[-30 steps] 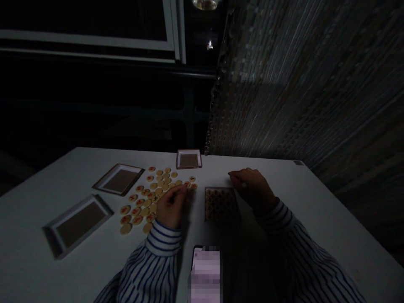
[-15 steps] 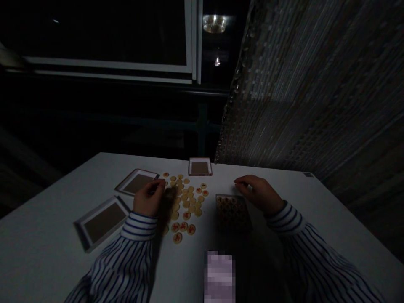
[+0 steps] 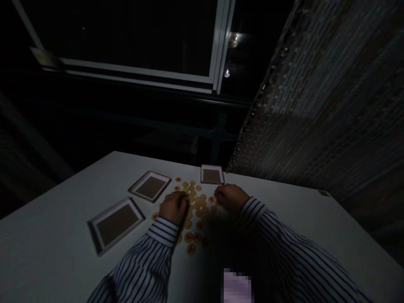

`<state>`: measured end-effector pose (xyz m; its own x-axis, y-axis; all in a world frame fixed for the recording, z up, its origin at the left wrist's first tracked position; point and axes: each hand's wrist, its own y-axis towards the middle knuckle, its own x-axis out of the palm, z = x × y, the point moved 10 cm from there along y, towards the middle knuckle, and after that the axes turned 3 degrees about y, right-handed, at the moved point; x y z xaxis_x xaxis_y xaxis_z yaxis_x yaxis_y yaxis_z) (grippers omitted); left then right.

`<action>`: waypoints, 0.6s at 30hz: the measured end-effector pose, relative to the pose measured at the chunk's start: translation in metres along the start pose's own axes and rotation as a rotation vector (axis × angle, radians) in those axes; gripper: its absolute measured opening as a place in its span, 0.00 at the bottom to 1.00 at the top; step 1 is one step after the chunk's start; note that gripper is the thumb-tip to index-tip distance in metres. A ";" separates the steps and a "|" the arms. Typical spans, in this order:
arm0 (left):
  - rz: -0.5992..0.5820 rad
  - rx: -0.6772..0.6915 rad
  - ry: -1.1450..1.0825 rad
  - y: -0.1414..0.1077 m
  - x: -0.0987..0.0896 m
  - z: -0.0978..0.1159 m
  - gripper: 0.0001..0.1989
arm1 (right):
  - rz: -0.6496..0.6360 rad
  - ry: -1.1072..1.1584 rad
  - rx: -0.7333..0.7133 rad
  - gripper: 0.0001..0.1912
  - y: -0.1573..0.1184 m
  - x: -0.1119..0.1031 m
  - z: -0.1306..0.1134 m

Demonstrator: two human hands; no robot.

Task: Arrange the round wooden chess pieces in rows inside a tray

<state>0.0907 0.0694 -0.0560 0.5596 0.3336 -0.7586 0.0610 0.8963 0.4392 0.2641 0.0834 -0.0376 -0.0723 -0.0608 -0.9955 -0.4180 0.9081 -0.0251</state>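
Round wooden Chinese chess pieces [image 3: 197, 200], some face up with red characters, lie scattered on the table in the head view. Over the left side of the pieces, my left hand [image 3: 173, 207] is closed with bent fingers; whatever it pinches is hidden. At their right edge is my right hand [image 3: 232, 198], fingers curled down beside a red-marked piece [image 3: 211, 199]; I cannot make out what is in its fingertips. Several red-marked pieces [image 3: 191, 249] lie closer to me. My right forearm and deep shadow hide the area below that hand.
On the white table [image 3: 63, 227], a shallow box part [image 3: 94, 235] and a box lid [image 3: 131, 190] lie left of the pieces. Another small box part [image 3: 202, 173] sits at the far edge. A beaded curtain [image 3: 299, 118] hangs at the right, a window frame [image 3: 142, 71] behind.
My right hand has moved left from above the piece-filled box to the loose pieces. My left hand stays near the pile's left side. The box has become hidden, and the view has shifted.
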 end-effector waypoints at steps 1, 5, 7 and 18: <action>0.000 0.015 0.005 -0.001 0.001 0.002 0.13 | -0.024 -0.019 -0.021 0.13 0.007 0.006 -0.005; -0.022 0.070 -0.010 -0.002 0.006 0.010 0.12 | -0.065 -0.028 -0.096 0.15 0.029 0.020 -0.022; -0.030 0.080 -0.021 -0.003 0.008 0.011 0.12 | -0.079 -0.029 -0.133 0.15 0.035 0.025 -0.029; -0.025 0.045 -0.069 -0.001 0.006 0.009 0.11 | -0.106 -0.079 -0.192 0.13 0.045 0.036 -0.034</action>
<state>0.1018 0.0682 -0.0568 0.6132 0.2890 -0.7351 0.1121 0.8894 0.4431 0.2121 0.1081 -0.0717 0.0491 -0.1119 -0.9925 -0.5847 0.8024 -0.1194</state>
